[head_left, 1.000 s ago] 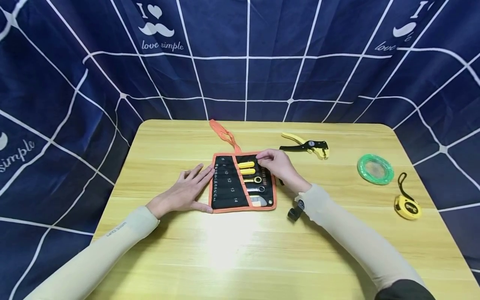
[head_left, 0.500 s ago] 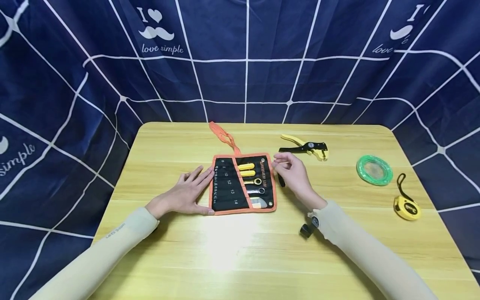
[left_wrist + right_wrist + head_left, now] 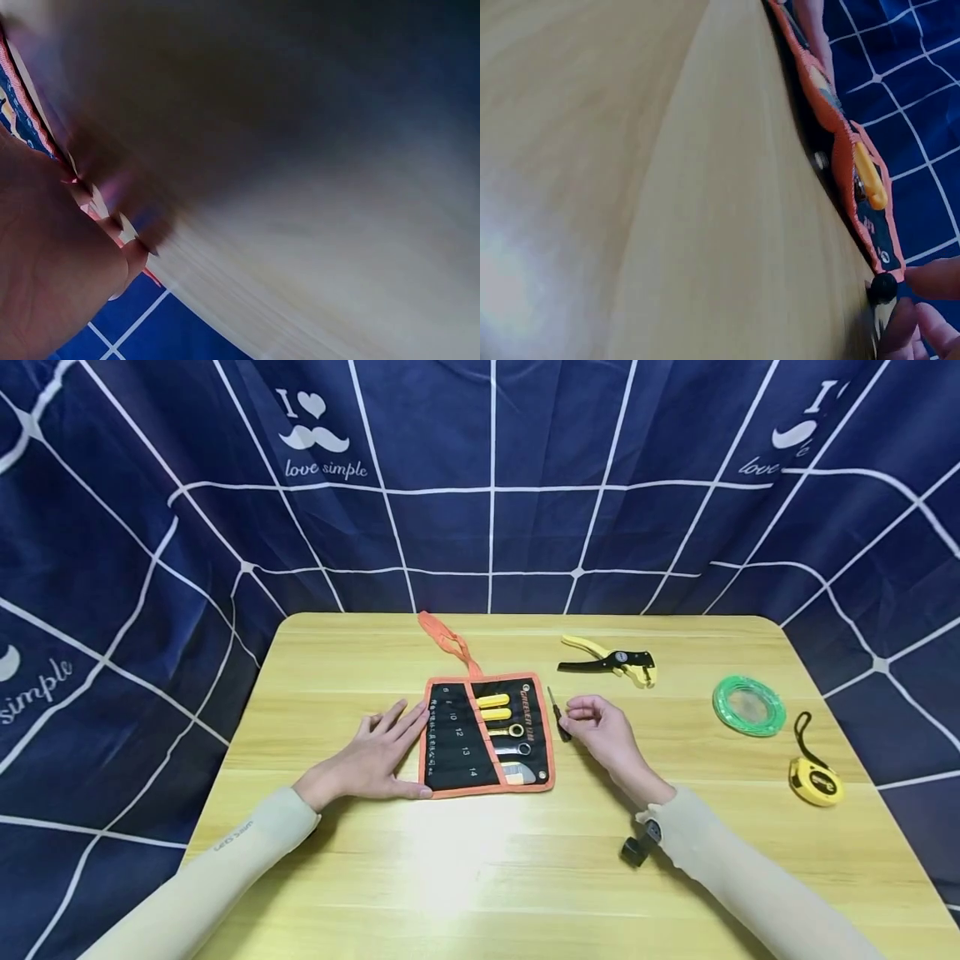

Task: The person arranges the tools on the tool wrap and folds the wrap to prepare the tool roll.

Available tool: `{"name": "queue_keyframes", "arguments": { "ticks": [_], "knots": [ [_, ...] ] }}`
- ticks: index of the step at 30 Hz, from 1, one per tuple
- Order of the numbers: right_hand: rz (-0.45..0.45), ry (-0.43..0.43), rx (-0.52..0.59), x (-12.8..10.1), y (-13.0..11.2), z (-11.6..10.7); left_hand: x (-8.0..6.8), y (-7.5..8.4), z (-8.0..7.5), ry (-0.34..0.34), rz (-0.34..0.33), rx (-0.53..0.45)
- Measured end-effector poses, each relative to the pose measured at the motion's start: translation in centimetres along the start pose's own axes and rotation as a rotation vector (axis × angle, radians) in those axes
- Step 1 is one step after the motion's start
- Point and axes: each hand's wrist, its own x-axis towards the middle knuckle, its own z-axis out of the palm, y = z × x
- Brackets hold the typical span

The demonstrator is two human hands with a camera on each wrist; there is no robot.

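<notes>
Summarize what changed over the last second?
The right hand drew back off the tool roll to the table on its right, fingers curled at a small dark screwdriver beside the roll. Left hand stayed flat on the roll's left edge; other tools unmoved.

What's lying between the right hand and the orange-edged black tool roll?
A small dark screwdriver, at the right hand's fingertips beside the tool roll, seen in the head view.

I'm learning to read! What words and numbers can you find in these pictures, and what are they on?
"I love simple", with a heart and moustache: curtain.
"6", "10", "12", "13", "14": tool roll pockets.
Orange brand strip and white column of print on the tool roll: too small to read.
Left sleeve logo: too blurred.
</notes>
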Motion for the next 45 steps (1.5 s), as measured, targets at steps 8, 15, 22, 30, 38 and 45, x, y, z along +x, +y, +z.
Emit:
{"name": "queue_keyframes", "arguments": {
  "ticks": [8,15,22,30,38,45],
  "knots": [
    [0.016,-0.055,-0.158,-0.3,0.3,-0.8,0.1,0.0,0.2,0.002,-0.008,0.002],
    [-0.025,-0.075,-0.362,-0.3,0.3,-1.6,0.2,0.0,0.0,-0.007,-0.017,-0.007],
    [-0.014,-0.095,-0.265,-0.5,0.3,-2.0,0.1,0.0,-0.2,0.000,-0.012,-0.008],
    [-0.010,-0.090,-0.065,0.3,0.1,-1.9,-0.2,0.1,-0.3,-0.010,-0.016,-0.005],
    [-0.095,-0.168,-0.076,2.4,-0.8,-1.8,-0.1,0.0,0.6,0.011,0.001,-0.028],
    [-0.137,-0.207,-0.060,4.1,-1.5,-0.7,-0.1,0.0,0.3,-0.008,-0.010,-0.026]
  ]
}}
